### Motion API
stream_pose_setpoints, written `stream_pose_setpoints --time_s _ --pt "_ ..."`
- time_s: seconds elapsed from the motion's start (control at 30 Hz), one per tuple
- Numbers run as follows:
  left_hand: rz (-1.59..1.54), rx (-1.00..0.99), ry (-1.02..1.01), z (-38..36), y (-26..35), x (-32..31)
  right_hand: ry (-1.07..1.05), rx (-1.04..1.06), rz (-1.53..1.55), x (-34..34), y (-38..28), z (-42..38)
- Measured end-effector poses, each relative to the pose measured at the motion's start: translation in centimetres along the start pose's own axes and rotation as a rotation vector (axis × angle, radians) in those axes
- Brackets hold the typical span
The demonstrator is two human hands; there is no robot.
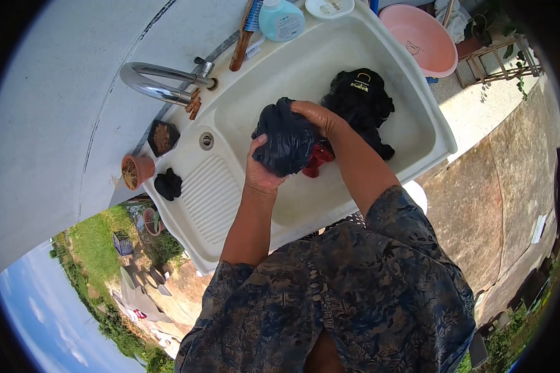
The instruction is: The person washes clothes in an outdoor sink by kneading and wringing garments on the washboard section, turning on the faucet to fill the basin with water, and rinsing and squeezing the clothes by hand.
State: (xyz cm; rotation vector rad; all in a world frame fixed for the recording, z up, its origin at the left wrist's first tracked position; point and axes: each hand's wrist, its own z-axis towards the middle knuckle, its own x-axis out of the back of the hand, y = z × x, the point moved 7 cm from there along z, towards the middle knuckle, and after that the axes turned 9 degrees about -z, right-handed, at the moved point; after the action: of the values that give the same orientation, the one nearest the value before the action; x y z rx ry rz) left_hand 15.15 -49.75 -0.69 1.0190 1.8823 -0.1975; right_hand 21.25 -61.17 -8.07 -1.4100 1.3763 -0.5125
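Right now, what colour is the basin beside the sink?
The basin is pink, seen best in the head view, just past the white sink.

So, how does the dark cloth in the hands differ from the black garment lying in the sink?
The dark cloth is bunched into a ball, gripped by the left hand and right hand; the black garment lies loose, untouched. The garment shows a yellow print; the cloth looks plain. Both are dark, crumpled, and inside the white sink.
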Motion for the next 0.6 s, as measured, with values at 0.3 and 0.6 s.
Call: stream_pose_setpoints --time_s 0.3,0.6 --pt "-0.488 -0.078 -0.249 0.6 0.1 -5.4 0.083 0.129 1.142 -2.6 2.5 -0.7" --pt "-0.206 -0.024 0.0 -0.9 -2.8 -5.1 -0.116 0.235 0.965 -1.1 -1.6 0.3"
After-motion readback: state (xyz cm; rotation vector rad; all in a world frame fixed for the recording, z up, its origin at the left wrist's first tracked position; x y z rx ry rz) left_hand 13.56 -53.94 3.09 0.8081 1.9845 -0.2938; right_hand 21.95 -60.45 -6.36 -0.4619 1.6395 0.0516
